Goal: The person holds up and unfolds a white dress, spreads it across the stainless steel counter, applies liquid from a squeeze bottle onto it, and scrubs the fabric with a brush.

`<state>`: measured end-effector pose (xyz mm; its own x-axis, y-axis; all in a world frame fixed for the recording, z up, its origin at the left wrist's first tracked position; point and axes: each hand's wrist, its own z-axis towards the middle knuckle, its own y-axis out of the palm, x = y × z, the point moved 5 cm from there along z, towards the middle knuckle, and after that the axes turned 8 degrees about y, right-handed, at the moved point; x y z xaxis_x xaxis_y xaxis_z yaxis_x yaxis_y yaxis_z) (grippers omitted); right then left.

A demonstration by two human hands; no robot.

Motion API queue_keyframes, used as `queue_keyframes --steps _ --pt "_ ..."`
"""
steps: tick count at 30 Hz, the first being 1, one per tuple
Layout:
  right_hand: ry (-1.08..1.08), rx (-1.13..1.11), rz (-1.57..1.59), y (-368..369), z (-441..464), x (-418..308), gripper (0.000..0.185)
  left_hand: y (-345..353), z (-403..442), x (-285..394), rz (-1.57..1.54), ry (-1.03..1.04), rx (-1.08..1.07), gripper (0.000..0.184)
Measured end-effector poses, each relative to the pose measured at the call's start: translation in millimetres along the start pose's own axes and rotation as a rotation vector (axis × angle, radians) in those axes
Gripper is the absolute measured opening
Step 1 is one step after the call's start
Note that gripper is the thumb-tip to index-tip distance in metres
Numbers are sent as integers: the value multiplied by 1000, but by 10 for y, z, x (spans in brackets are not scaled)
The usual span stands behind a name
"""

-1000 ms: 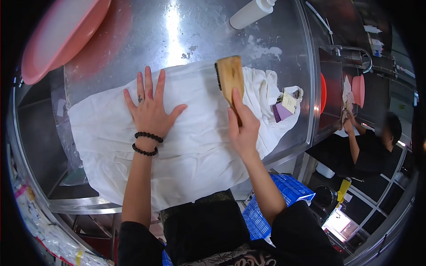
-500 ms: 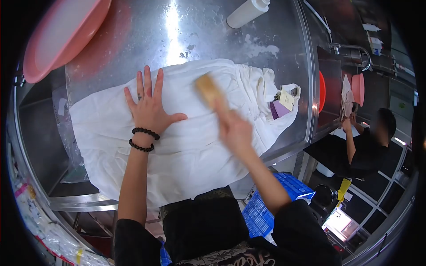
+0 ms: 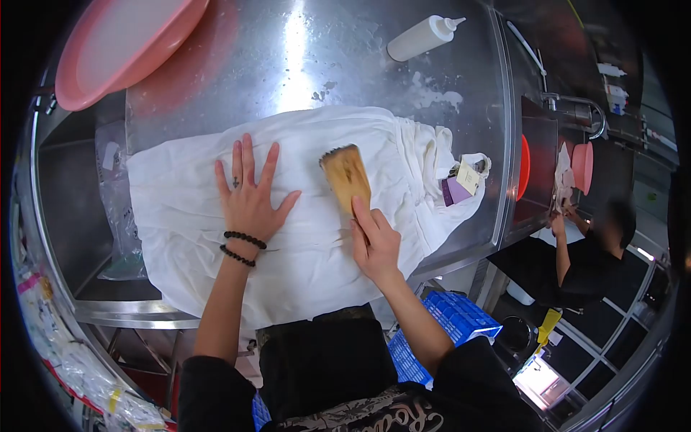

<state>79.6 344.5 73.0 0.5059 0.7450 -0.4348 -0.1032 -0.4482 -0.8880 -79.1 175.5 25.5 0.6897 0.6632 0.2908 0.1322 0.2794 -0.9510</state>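
A white garment (image 3: 309, 266) lies spread over the metal table, gathered in folds toward its right end. Paper tags (image 3: 461, 184), one cream and one purple, rest on that end. My left hand (image 3: 250, 201) is flat on the cloth with its fingers spread. My right hand (image 3: 376, 241) is wrapped round the handle of a wooden brush (image 3: 346, 176), whose dark bristles show along its upper left edge. The brush is over the middle of the garment; whether the bristles touch the cloth I cannot tell.
A pink basin (image 3: 129, 50) of whitish liquid stands at upper left. On the metal table (image 3: 345, 79) lies a white squeeze bottle (image 3: 425, 38) near wet foam. Below right is a blue plastic crate (image 3: 446, 324). Another person (image 3: 590, 245) handles cloth at a sink on the right.
The brush in my right hand, blurred before, now shows sharply and lies slightly lower on the cloth. My left hand stays flat on the garment. The whole view has shifted a little.
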Motion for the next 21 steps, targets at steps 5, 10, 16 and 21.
queue_keyframes --steps 5,10,16,21 --pt "-40 85 -73 158 53 227 58 -3 68 -15 -18 -13 13 98" --pt "-111 262 78 -128 173 225 64 -20 91 -6 -93 -32 -4 96" --pt "-124 -17 211 -745 1451 -1243 69 -13 39 4 -186 -48 -29 96" --pt "-510 50 -221 -284 3136 -2975 36 -153 -46 297 -92 -47 -90 81"
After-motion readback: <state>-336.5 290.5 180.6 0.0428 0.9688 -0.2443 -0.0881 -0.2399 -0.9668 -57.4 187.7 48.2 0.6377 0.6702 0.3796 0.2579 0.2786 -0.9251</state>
